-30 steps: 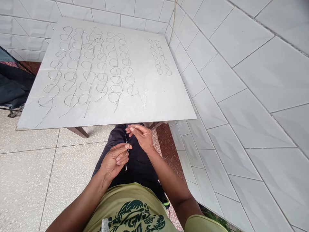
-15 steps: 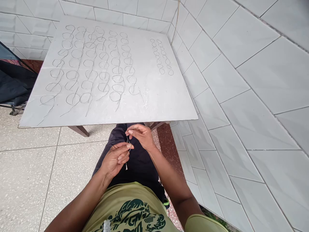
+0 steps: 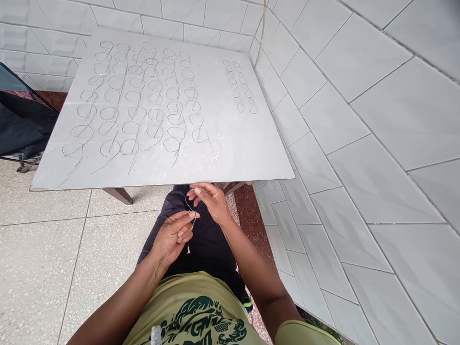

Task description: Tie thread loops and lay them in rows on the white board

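Note:
A thin, bent silvery wire (image 3: 189, 205) is pinched between the thumb and index finger of my left hand (image 3: 174, 234), above my lap. My right hand (image 3: 210, 201) is just above and to the right, with curled fingers at the wire's upper end. Its thumb and fingertips are close together there, though the exact contact is too fine to see clearly. Part of the wire hangs below the left fingertips. Ahead, a white tabletop (image 3: 143, 175) holds several rows of wire loops with tails (image 3: 109, 113).
Two columns of smaller wire loops (image 3: 240, 108) lie on the table's right part. A tiled wall (image 3: 359, 115) stands close on the right and behind the table. A dark folding chair (image 3: 21, 124) is at the left. Below the table edge shows a wooden leg (image 3: 118, 195).
My right hand's fingers have shifted slightly, and the wire's upper part now bows further left. My left hand keeps its pinch. The view has tilted a little.

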A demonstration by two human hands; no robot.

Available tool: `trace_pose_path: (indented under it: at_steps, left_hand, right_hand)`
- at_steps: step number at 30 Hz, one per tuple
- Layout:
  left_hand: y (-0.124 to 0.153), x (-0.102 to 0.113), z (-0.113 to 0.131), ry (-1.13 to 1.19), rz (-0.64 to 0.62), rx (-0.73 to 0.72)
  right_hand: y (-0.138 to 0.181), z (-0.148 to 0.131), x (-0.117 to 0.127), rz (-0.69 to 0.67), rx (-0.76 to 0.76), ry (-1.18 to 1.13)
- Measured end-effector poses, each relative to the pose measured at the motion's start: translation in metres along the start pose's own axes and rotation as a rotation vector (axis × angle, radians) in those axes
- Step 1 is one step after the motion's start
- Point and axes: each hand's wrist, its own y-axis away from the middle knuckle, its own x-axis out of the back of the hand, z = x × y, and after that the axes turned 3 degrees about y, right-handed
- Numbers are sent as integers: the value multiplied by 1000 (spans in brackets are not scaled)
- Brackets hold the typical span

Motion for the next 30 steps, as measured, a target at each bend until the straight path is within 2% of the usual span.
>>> trace_pose_path:
  at_steps: [5,10,15,24,30]
  left_hand:
    - [-6,1,4,14,55,-119]
    - [-9,0,3,-19,119,-187]
    - [-8,4,4,-83,157,-196]
    - [-12,15,15,-175,112,-245]
    - [-16,15,15,-203,146,-251]
  right_hand:
    - [26,-2,-3,-58,-83,91]
    - [47,2,-14,-90,-83,171]
    - [47,-1,-16,-57,-65,220]
    - [46,0,-5,-111,-3,422]
    - [47,0,-10,11,128,579]
